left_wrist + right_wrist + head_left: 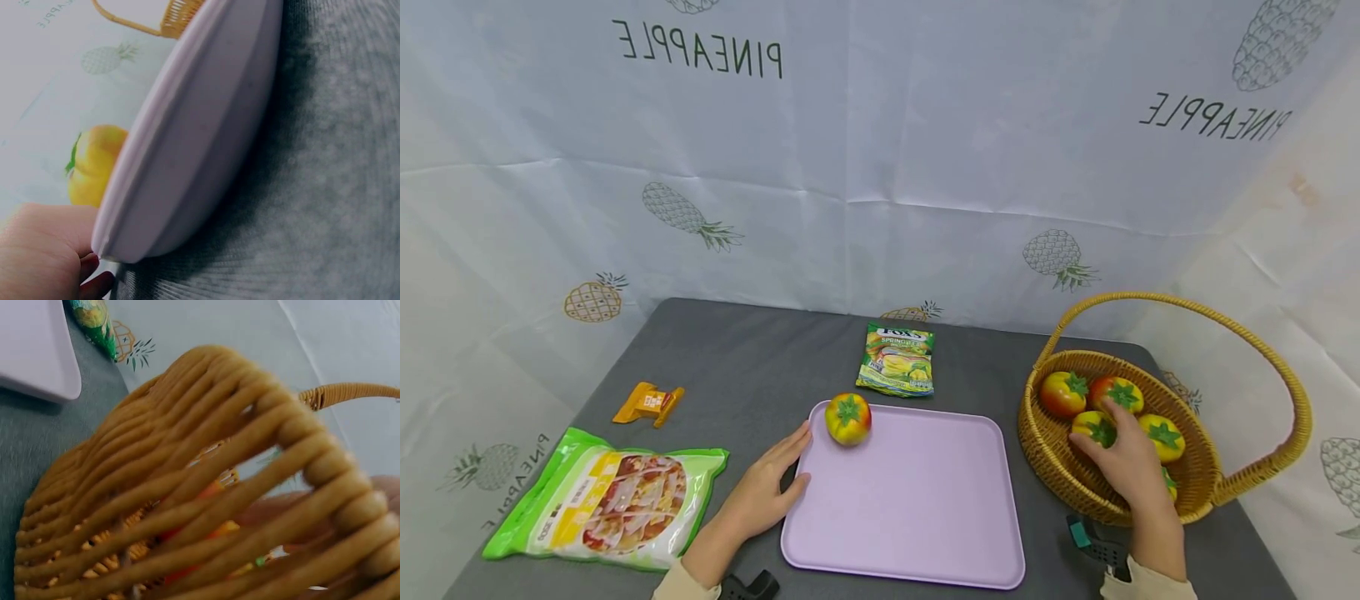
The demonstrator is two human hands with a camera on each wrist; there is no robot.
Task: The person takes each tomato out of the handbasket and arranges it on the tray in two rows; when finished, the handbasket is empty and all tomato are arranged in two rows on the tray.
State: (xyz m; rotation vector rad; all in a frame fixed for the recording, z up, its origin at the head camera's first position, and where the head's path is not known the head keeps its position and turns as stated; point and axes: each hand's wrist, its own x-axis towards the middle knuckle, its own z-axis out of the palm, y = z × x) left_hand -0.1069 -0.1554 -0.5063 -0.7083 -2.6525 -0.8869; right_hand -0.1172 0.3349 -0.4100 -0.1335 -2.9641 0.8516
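At the left rim of a lilac tray (pixel 902 500), my left hand (pixel 762 490) touches the edge with fairly straight fingers and thumb. A red-and-yellow persimmon (pixel 848 423) with a green leafy top lies in the tray's far left corner, near those fingertips. My right hand (pixel 1126 457) reaches into a wicker basket (pixel 1037 446), thumb and fingers around a yellow persimmon (pixel 1093 427). Several other persimmons surround it, including a redder one (pixel 1063 395). In the right wrist view, the basket's woven side (pixel 156 481) hides most of the right hand.
Behind the tray lies a green candy bag (pixel 897 360). To the left are a small orange wrapped snack (pixel 649 404) and a large green-and-white food package (pixel 625 500). The basket's tall handle (pixel 1247 329) arches above its right side. A pineapple-print curtain (pixel 850 167) hangs behind the grey table.
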